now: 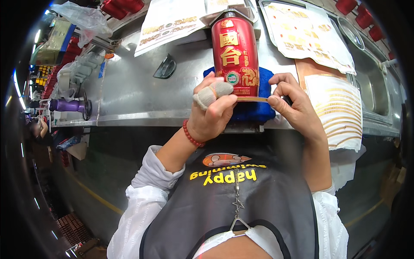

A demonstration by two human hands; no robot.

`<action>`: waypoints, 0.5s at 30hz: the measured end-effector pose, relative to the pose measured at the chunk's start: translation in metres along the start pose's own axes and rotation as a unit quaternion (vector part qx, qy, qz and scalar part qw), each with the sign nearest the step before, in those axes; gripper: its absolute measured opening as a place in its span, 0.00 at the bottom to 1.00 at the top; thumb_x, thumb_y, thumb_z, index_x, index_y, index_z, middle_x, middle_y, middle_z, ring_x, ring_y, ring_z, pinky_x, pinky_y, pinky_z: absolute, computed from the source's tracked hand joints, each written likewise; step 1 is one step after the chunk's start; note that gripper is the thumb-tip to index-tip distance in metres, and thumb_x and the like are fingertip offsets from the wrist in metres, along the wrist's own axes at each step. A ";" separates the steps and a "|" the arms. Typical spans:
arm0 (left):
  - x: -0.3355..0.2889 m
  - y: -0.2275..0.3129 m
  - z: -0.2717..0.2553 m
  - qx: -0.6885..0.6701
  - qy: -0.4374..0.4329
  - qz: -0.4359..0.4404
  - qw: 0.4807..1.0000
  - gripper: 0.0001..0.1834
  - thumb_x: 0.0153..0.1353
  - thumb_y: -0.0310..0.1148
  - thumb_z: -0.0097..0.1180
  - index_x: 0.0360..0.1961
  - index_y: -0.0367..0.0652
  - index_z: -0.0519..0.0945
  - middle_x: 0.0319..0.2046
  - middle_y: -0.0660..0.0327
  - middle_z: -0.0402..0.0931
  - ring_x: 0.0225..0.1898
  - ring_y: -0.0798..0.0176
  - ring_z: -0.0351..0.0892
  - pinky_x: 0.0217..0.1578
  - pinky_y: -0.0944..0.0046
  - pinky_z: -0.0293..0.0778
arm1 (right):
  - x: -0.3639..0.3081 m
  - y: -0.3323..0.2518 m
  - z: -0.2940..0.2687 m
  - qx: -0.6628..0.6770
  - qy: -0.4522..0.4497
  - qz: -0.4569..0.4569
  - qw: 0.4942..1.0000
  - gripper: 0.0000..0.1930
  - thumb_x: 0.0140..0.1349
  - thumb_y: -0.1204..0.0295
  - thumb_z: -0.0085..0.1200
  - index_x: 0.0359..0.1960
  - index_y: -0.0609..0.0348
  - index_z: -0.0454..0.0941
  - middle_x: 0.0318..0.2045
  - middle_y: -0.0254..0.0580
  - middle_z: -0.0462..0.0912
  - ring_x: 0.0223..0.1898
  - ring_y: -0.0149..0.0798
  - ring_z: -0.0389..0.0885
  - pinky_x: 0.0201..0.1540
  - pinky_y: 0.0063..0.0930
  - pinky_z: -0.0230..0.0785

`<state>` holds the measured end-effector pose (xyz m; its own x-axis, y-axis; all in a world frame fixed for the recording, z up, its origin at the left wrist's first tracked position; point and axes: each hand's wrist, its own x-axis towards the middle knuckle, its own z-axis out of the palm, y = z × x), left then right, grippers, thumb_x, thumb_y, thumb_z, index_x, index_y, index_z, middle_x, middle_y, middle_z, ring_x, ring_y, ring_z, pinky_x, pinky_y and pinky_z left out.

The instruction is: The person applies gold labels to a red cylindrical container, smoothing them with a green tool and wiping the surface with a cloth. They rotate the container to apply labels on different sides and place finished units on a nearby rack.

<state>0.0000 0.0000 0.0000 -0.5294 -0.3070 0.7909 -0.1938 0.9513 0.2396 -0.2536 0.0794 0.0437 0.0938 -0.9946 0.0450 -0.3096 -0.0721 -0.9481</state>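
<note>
A red bottle [235, 47] with gold lettering and gold ornament lies on a folded blue cloth [265, 113], its base toward me. A thin gold strip [252, 99] runs along the edge of the base. My left hand [211, 105], with a grey cloth cover on one finger, is closed at the bottle's lower left, its thumb pressing the strip's left end. At the other end my right hand [295, 103] pinches the strip between thumb and finger, the other fingers curled.
On the right lies a white sheet of curved gold strips [338, 112]; behind it, a tray holds a sheet of gold decals [302, 32]. A sink [375, 95] is at the far right. A dark scraper-like piece [165, 67], a decal sheet [168, 17] and a purple tool [69, 105] are leftward.
</note>
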 end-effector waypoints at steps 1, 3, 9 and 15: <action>-0.003 -0.001 -0.004 0.037 -0.004 0.020 0.999 0.20 0.57 0.30 0.66 0.51 0.53 0.78 0.52 0.54 0.73 0.60 0.51 0.70 0.57 0.46 0.72 | 0.001 0.003 -0.001 -0.007 0.003 0.000 1.000 0.14 0.69 0.63 0.61 0.31 0.58 0.74 0.52 0.40 0.71 0.50 0.32 0.68 0.55 0.26 0.60; -0.004 0.001 -0.010 0.065 -0.010 0.046 0.997 0.20 0.51 0.27 0.69 0.46 0.52 0.81 0.50 0.55 0.75 0.56 0.52 0.72 0.52 0.50 0.74 | -0.001 0.004 -0.003 -0.009 0.005 0.001 1.000 0.14 0.69 0.63 0.61 0.31 0.58 0.73 0.51 0.39 0.71 0.50 0.32 0.68 0.55 0.26 0.60; 0.018 0.007 -0.021 0.092 -0.066 0.140 0.984 0.14 0.46 0.27 0.67 0.36 0.54 0.82 0.45 0.63 0.81 0.53 0.57 0.76 0.51 0.53 0.74 | -0.003 0.008 -0.002 -0.013 0.028 -0.038 0.999 0.14 0.69 0.63 0.60 0.32 0.61 0.75 0.46 0.42 0.73 0.47 0.33 0.72 0.46 0.25 0.67; 0.039 0.016 -0.009 0.097 -0.134 0.157 0.974 0.12 0.50 0.31 0.68 0.37 0.54 0.82 0.46 0.64 0.83 0.58 0.57 0.75 0.67 0.44 0.64 | -0.002 0.010 -0.006 0.005 -0.002 -0.022 1.000 0.15 0.72 0.64 0.57 0.30 0.59 0.72 0.50 0.40 0.71 0.50 0.32 0.68 0.54 0.26 0.61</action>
<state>-0.0163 0.0037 0.0398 -0.7794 -0.0223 0.6262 -0.1258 0.9846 -0.1215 -0.2623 0.0803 0.0358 0.1101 -0.9902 0.0860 -0.2950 -0.1152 -0.9485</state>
